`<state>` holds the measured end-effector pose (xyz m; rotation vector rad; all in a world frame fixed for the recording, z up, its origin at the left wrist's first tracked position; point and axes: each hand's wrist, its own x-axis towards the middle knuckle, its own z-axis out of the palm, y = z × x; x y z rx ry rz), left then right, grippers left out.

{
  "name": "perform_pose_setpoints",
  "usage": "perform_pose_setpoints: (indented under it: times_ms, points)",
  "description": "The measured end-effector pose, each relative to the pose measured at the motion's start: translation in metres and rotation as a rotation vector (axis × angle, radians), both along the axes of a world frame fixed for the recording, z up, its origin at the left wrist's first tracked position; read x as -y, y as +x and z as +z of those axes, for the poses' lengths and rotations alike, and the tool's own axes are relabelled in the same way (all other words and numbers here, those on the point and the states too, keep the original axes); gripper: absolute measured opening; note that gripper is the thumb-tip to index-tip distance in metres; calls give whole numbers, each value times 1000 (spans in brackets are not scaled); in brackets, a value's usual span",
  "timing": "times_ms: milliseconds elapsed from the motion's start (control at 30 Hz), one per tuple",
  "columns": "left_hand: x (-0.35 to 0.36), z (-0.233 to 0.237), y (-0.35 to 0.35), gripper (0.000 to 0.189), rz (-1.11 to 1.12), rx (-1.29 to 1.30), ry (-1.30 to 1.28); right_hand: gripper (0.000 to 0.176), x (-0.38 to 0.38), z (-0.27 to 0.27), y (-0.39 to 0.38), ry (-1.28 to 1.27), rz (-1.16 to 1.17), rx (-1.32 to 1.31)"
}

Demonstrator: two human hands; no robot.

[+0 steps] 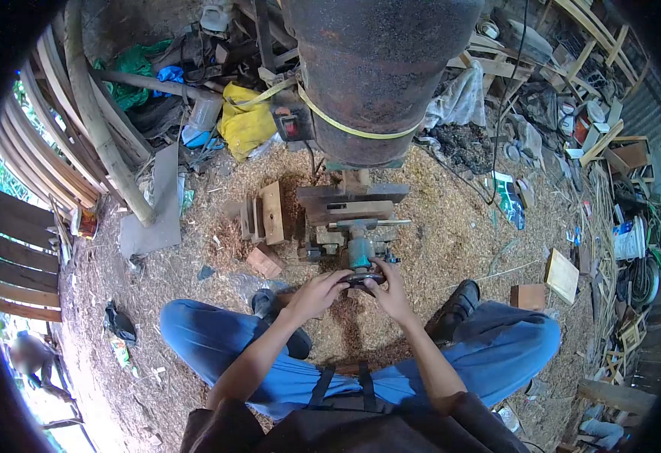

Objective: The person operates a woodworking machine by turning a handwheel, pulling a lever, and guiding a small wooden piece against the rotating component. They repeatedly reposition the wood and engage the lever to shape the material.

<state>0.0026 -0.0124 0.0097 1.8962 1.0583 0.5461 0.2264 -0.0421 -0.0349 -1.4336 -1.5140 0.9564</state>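
Note:
Low in front of me is a lathe-like machine with a teal cylindrical housing. At its near end sits a dark round handwheel. My left hand grips the left side of the wheel, fingers curled at its rim. On the opposite side, my right hand is closed round the rim, with fingers reaching toward the teal housing. Beyond the housing lies a wooden crosspiece with a slot behind it. The palms' undersides are hidden.
A large rusty drum with a yellow strap stands just beyond the machine. Wood blocks lie left of it, and another block sits by my right knee. Sawdust covers the floor. A person is outside at far left.

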Motion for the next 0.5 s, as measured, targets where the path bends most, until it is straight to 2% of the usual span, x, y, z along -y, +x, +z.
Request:
perform_pose_setpoints:
  times_ms: [133,200,367,500]
  points:
    - [2,-12,5,35,6,0,132,42,2,-11,6,81,57,-4]
    - [7,-11,5,34,12,-66,100,33,1,-13,6,67,53,-99]
    - [3,7,5,32,1,-154,75,30,-4,-8,7,29,125,-170]
    - [-1,-1,3,33,4,-184,30,26,-4,-5,4,80,124,-159]
